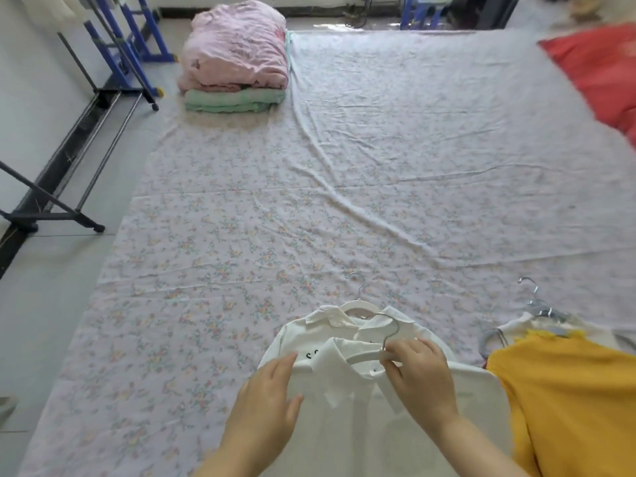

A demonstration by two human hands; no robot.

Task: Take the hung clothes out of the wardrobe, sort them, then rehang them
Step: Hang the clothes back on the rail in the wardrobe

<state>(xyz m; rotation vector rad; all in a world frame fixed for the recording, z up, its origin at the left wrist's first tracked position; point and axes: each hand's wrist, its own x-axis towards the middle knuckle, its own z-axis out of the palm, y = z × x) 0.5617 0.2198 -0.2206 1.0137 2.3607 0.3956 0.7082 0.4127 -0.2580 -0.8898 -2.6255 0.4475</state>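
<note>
Two white collared shirts lie stacked on the flowered sheet at the near edge. The upper white shirt (358, 407) is on a white hanger (364, 357). My right hand (418, 376) pinches that hanger at the base of its metal hook. My left hand (266, 404) lies flat on the shirt's left shoulder, fingers straight. The lower white shirt (327, 320) peeks out beyond, its own hanger hook (358, 285) pointing away. To the right lies a yellow knit garment (564, 397) over more clothes on grey hangers (537, 306).
A flowered sheet (309, 201) covers the wide surface ahead. Folded pink and green bedding (237, 60) sits at the far left of it, a red cloth (605, 70) at the far right. A black clothes rack base (69, 146) and blue frames (130, 39) stand on the left floor.
</note>
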